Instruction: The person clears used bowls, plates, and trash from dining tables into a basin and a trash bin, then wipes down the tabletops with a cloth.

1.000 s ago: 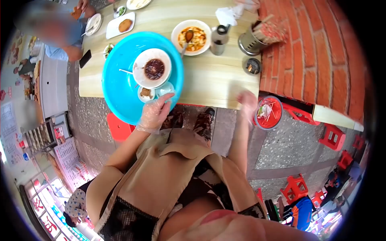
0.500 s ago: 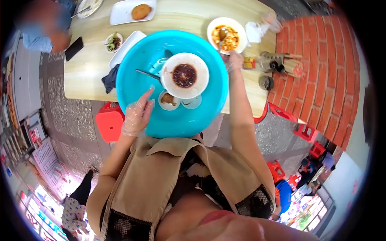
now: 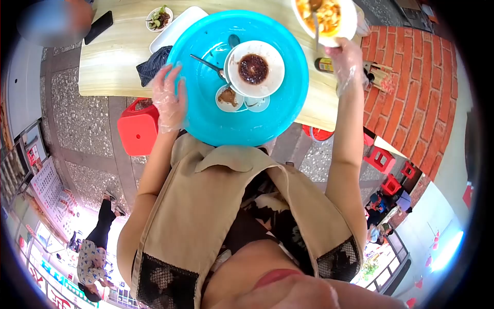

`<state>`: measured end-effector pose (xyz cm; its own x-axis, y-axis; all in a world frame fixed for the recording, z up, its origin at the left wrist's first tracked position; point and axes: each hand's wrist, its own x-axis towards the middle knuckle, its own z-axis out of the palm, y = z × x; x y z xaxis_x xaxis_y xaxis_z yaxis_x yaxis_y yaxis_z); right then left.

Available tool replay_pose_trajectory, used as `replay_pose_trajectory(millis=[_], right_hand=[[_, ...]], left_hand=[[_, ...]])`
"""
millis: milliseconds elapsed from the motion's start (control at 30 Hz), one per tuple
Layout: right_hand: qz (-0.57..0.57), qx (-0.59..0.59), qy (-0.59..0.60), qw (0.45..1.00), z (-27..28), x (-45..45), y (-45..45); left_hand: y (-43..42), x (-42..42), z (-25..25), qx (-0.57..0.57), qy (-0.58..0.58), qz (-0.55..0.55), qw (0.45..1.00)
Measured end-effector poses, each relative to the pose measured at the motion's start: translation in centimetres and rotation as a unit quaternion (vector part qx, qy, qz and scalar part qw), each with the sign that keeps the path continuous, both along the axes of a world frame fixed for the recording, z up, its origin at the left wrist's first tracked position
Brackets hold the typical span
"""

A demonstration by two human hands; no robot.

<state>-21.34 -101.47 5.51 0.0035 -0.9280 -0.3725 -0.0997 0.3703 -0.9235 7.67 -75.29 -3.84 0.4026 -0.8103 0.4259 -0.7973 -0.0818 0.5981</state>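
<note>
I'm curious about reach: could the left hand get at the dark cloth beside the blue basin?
Probably yes: the left hand looks empty and close to the dark cloth, with nothing visibly between them.

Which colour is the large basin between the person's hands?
The basin is bright turquoise-blue, seen best in the head view.

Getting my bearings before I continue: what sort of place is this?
Likely a casual eatery: a red plastic stool beside the table, a large blue basin holding a white bowl of dark liquid, and a menu-like printed board.
</note>
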Motion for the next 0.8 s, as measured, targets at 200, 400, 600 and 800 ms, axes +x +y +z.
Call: replay_pose_trajectory(millis=[200, 400, 600, 800], right_hand=[[0.053, 0.125, 0.006, 0.991, -5.8, 0.3, 10.5], [0.050, 0.163, 0.091, 0.981, -10.4, 1.2, 15.3], [0.045, 0.125, 0.144, 0.981, -13.7, 0.2, 15.7], [-0.008, -0.230, 0.470, 0.852, -10.3, 4.1, 16.9]], left_hand=[[-1.0, -0.4, -0.4, -0.041, -0.062, 0.014, 0.997], [-2.9, 6.7, -2.3, -0.046, -0.008, 0.121, 0.992], [-8.1, 13.5, -9.0, 0.122, 0.095, 0.129, 0.980], [-16.6, 14.9, -9.1, 0.337, 0.045, 0.214, 0.916]])
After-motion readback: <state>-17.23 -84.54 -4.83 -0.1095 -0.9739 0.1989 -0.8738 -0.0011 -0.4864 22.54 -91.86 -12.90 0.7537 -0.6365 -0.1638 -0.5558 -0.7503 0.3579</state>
